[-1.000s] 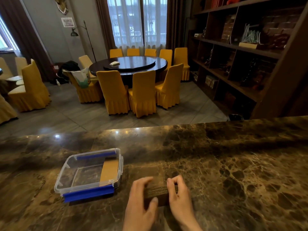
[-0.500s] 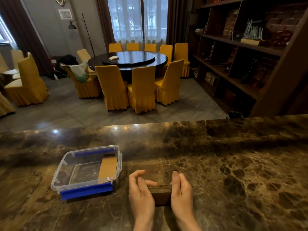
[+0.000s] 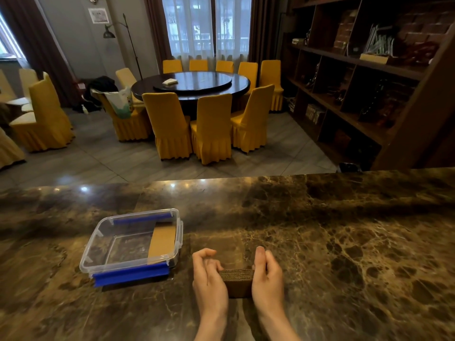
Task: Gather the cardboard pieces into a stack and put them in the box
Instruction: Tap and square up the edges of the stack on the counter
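A stack of brown cardboard pieces [image 3: 237, 281] stands on the marble counter near its front edge. My left hand [image 3: 209, 274] presses against its left side and my right hand [image 3: 267, 274] against its right side, so the stack is squeezed between them. To the left sits a clear plastic box [image 3: 98, 242] with blue clips, lid off. One cardboard piece [image 3: 162, 242] lies flat inside it along the right wall.
The dark marble counter [image 3: 344, 242] stretches wide to the right and far side. Beyond its far edge the floor drops to a dining room with yellow chairs [image 3: 211, 126], a round table and a wooden shelf unit [image 3: 369, 82].
My hands went from fingers curled over the stack to flat palms pressing its two sides. The stack now stands squared between them. The box has not moved on the counter.
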